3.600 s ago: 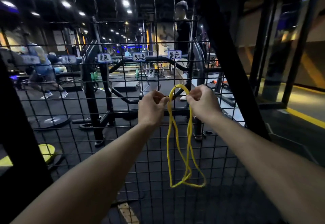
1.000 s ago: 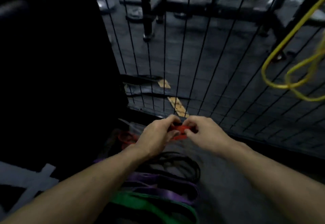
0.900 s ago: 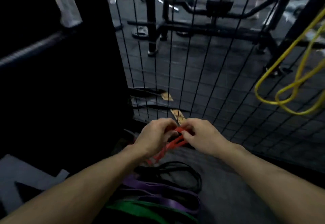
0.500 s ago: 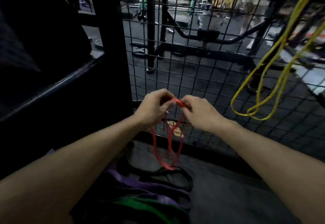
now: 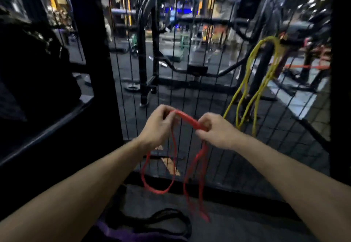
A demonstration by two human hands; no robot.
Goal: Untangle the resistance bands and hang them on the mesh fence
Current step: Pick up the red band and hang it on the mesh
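Head view: mesh fence (image 5: pixel 214 82) behind hands (image 5: pixel 188 127).

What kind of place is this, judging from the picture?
Most likely a gym: weight machines stand behind a mesh fence, a yellow resistance band hangs on it, and both hands hold a red band.
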